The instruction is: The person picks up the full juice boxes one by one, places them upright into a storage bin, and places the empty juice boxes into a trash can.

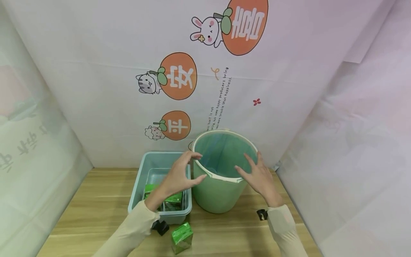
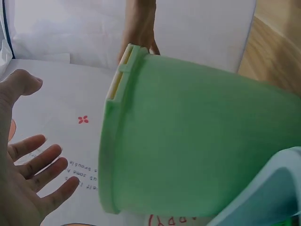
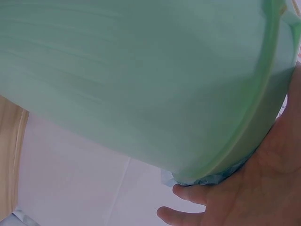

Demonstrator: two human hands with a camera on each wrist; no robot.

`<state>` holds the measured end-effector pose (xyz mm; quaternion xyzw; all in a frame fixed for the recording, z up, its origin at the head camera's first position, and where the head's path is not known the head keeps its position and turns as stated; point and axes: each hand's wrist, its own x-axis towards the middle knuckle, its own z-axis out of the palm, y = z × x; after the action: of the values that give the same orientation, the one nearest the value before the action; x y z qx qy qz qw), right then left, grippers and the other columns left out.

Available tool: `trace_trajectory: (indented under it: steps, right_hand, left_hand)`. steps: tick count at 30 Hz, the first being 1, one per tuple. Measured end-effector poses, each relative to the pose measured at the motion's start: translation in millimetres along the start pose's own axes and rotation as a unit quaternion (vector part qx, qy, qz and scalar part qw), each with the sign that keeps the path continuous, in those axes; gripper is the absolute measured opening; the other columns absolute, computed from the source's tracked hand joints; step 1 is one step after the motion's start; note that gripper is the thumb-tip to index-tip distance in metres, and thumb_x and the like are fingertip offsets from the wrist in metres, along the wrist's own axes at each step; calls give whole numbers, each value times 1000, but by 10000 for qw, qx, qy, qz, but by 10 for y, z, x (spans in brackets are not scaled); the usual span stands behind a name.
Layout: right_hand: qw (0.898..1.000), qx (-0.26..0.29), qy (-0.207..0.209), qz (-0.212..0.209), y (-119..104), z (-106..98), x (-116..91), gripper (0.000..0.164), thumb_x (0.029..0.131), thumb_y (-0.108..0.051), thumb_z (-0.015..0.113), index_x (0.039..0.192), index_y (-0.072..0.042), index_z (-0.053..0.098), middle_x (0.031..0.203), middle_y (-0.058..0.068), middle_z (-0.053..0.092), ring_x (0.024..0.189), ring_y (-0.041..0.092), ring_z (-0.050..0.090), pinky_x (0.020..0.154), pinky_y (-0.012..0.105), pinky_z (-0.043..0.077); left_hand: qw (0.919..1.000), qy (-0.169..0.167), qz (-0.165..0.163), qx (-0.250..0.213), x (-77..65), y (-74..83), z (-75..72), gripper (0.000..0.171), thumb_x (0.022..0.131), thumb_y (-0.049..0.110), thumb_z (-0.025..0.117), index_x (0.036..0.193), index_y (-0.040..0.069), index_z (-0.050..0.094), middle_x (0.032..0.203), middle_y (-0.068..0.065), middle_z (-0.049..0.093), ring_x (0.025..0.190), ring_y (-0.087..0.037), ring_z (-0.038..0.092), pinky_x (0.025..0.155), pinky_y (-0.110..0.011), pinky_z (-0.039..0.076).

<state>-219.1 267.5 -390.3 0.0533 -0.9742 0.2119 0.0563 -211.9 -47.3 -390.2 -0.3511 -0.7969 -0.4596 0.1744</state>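
Observation:
A green trash bin (image 1: 213, 198) with a pale rim stands upright on the table. Its inside looks bluish, and in the right wrist view a bit of thin blue plastic film (image 3: 218, 176) shows along the rim. My left hand (image 1: 178, 176) hovers at the bin's left side, thumb and fingers spread; the left wrist view shows it apart from the rim. Over the right part of the rim is my right hand (image 1: 260, 178), fingers spread and bent slightly inward. In the right wrist view that hand (image 3: 254, 188) lies close against the rim and film; firm contact is unclear.
A light blue plastic basin (image 1: 136, 185) adjoins the bin on the left, with green packets (image 1: 174, 198) inside, partly behind my left arm. A small green box (image 1: 182, 237) stands on the wooden table (image 1: 96, 210) in front. White printed sheets (image 1: 106, 89) enclose the back and sides.

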Motion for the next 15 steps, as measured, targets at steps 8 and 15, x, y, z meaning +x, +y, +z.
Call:
trace_trajectory:
  steps: [8,15]
  right_hand:
    - [10000,73,-41,-16,8,-14,-17,86,104,-66,49,167,-9,33,170,38,-6,103,51,61,92,71,48]
    - [10000,44,-42,-15,13,0,-14,85,104,-66,50,167,-11,34,170,36,-6,83,36,61,76,58,52]
  left_hand:
    - [9999,62,-89,-39,-420,0,103,57,88,19,85,135,2,60,125,-11,64,114,-22,63,93,-43,58]
    - [9988,225,-421,-57,-809,-6,245,57,87,19,87,136,13,59,126,-3,63,115,-22,63,92,-40,58]
